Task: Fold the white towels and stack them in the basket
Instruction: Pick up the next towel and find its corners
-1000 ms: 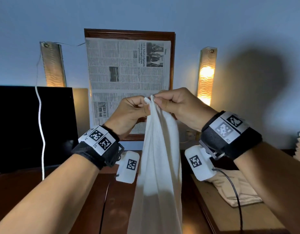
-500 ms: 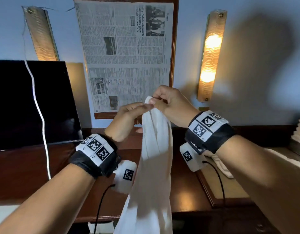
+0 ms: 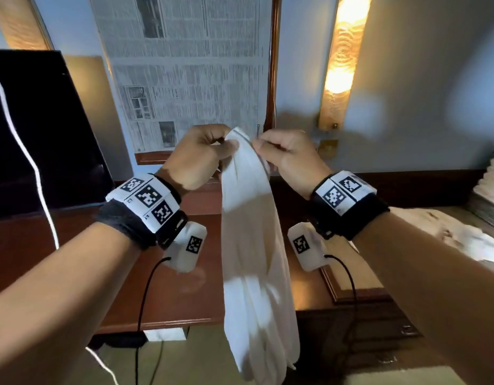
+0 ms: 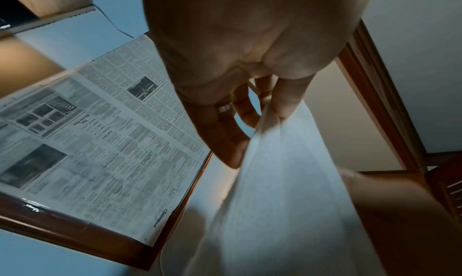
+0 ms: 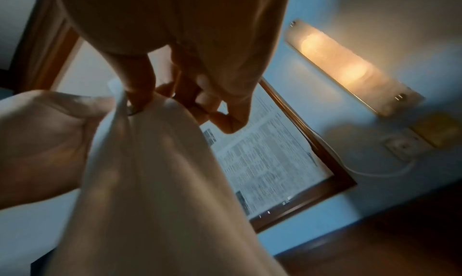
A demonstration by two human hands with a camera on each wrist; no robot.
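Seen from the head camera, a person holds a white towel up at chest height in front of a newspaper in a wooden frame on the wall. The left hand and right hand pinch the towel's top edge side by side, fingers curled, and the cloth hangs in a long, narrow drape over a dark wooden desk. A lit wall lamp glows to the right of the frame; a dark screen stands on the left, with a white cable hanging in front of it. More white cloth lies on a surface at the right.

From the left wrist, the left hand closes thumb and fingers on the gathered top edge of the towel, which falls away below. A ring shows on one finger. The newspaper fills the left side.

From the right wrist, the right hand nips the towel at its top between thumb and fingertips, the other fingers tucked in. The left hand grips the same edge just beside it. The wall lamp shines at upper right.
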